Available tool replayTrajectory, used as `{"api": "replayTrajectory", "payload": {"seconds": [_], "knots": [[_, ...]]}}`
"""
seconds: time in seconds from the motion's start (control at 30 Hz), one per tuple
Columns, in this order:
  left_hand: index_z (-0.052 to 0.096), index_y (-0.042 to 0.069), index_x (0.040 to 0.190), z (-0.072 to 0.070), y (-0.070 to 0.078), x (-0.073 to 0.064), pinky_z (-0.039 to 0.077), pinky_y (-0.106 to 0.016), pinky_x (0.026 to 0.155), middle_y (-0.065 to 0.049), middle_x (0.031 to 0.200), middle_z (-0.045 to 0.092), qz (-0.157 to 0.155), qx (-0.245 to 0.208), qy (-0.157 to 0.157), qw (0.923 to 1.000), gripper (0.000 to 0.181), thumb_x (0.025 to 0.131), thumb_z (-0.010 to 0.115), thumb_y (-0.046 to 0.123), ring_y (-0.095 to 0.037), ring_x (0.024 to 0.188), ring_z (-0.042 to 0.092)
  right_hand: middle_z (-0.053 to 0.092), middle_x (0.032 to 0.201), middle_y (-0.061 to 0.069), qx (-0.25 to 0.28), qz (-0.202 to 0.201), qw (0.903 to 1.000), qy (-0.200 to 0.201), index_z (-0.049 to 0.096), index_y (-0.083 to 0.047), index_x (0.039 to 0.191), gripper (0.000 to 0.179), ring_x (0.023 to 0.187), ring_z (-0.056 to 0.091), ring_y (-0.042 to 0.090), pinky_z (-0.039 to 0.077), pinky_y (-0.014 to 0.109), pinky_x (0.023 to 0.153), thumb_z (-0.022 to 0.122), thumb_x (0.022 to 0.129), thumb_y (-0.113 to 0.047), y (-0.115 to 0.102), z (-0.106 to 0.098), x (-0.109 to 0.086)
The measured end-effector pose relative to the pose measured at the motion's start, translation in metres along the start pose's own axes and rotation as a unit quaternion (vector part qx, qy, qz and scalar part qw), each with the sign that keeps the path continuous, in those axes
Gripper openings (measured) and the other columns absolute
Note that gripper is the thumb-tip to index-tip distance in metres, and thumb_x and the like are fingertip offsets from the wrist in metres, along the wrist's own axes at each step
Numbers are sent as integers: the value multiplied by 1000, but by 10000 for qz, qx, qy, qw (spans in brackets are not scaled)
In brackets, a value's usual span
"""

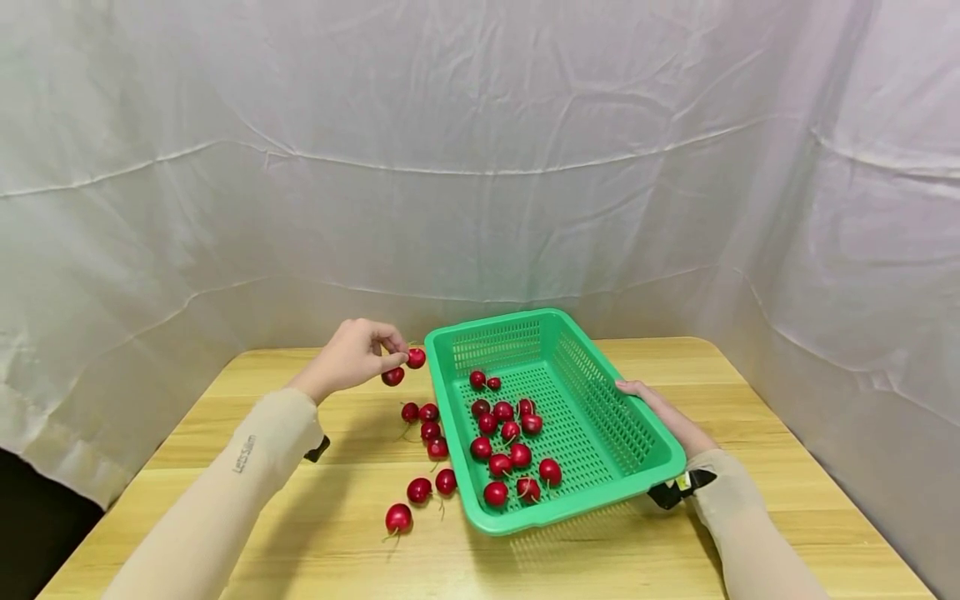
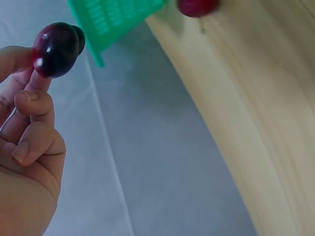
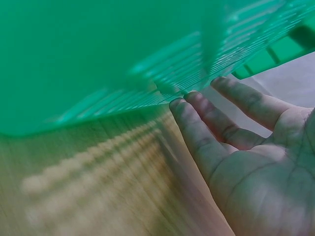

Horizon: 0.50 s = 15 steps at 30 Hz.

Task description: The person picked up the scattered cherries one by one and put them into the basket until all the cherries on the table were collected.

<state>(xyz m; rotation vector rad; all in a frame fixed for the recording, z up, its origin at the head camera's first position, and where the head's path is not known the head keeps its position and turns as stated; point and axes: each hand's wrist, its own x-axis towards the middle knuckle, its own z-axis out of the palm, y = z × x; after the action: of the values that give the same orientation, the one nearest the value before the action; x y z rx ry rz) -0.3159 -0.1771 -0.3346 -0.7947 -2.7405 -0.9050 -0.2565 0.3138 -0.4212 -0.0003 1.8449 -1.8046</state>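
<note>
My left hand (image 1: 360, 354) pinches a pair of dark red cherries (image 1: 393, 377) just left of the green basket's far left corner. In the left wrist view one cherry (image 2: 56, 50) sits at the fingertips and partly covers the other. The green plastic basket (image 1: 654, 477) is tilted, with its right side raised off the table. My right hand (image 1: 667, 415) holds that right side at the rim, and in the right wrist view its fingers (image 3: 194, 130) lie against the slotted outside. Several cherries (image 1: 521, 455) lie inside, mostly toward the basket's left side.
Several loose cherries (image 1: 419, 491) with stems lie on the wooden table (image 1: 315, 533) along the left side of the basket. A pale cloth (image 1: 480, 217) hangs behind the table and on both sides.
</note>
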Motion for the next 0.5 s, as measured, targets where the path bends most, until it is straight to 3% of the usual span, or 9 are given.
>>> {"api": "replayTrajectory", "payload": {"seconds": [0.27, 0.5], "knots": [[80, 14, 95, -1, 33, 15, 56, -34, 73, 2, 87, 78, 227, -282, -172, 9992, 5, 97, 78, 18, -16, 74, 66, 60, 137, 17, 4, -16, 10000, 15, 10, -15, 172, 85, 112, 69, 26, 62, 44, 97, 38, 109, -65, 1, 0, 1], [81, 17, 96, 8, 66, 32, 51, -33, 68, 5, 86, 77, 576, -244, -370, 9974, 5, 98, 78, 19, -15, 66, 60, 58, 142, 17, -61, 33, 9999, 130, 11, -15, 172, 87, 114, 68, 25, 61, 42, 97, 38, 108, -66, 0, -1, 2]]}}
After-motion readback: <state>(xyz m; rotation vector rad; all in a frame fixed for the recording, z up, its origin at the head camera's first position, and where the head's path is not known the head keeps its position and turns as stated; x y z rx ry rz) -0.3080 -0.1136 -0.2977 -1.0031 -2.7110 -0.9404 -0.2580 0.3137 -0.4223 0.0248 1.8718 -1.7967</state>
